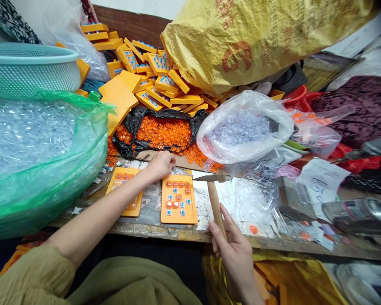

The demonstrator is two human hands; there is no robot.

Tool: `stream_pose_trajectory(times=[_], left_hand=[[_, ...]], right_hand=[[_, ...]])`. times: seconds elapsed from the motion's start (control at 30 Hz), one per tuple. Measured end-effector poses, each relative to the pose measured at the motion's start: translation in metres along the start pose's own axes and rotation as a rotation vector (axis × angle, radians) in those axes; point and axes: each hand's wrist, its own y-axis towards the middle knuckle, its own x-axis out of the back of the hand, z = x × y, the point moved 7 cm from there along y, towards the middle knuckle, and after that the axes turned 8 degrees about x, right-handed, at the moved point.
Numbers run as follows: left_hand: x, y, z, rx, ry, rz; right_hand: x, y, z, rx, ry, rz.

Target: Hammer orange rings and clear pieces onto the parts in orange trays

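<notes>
In the head view, the yellow sack (273, 38) bore red print and a round red emblem, but we could not read the characters. Handwriting showed on the paper scrap (323, 180) to our right, its strokes too unclear to read. The can (357, 214) beside it had a pinkish label, also illegible to us.

Our right hand (236, 250) was closed round the wooden handle of the hammer (216, 203), its head up and just right of the right board (178, 218). Our left hand (161, 164) reached past the boards with its fingers curled, close to the black bag (127, 146); we could not tell whether they gripped anything. The right board lay flat near the front edge of the bench (146, 230), set with orange caps and small blue-and-white parts. The left board (131, 211) lay beside it, partly covered by our left forearm.

The black bag was open and full of orange rings (165, 129), with more spilled at both sides. Behind it rose a heap of orange boxes (186, 100). The green bag (82, 169) of clear pieces and the blue basket (60, 72) crowded our left. The white bag (209, 144), also holding clear pieces, stood right of the rings, and loose clear plastic (257, 195) cluttered the bench beyond the hammer.
</notes>
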Motion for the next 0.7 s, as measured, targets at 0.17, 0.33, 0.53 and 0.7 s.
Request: stream_pose_trajectory(times=[0.17,0.33,0.53,0.7], left_hand=[[-0.006,-0.073,-0.028,-0.092,-0.067,0.031],[-0.019,-0.116,-0.043,-0.238,-0.057,-0.021],[-0.021,-0.12,-0.039,-0.234,-0.039,-0.103],[-0.022,-0.123,-0.036,-0.215,-0.09,-0.14]], right_hand=[[0.005,-0.003,0.002,0.039,-0.105,0.054],[0.019,-0.015,0.014,0.252,-0.26,0.063],[0.019,-0.034,0.024,0.468,-0.395,0.22],[0.015,-0.04,0.036,0.532,-0.443,0.214]])
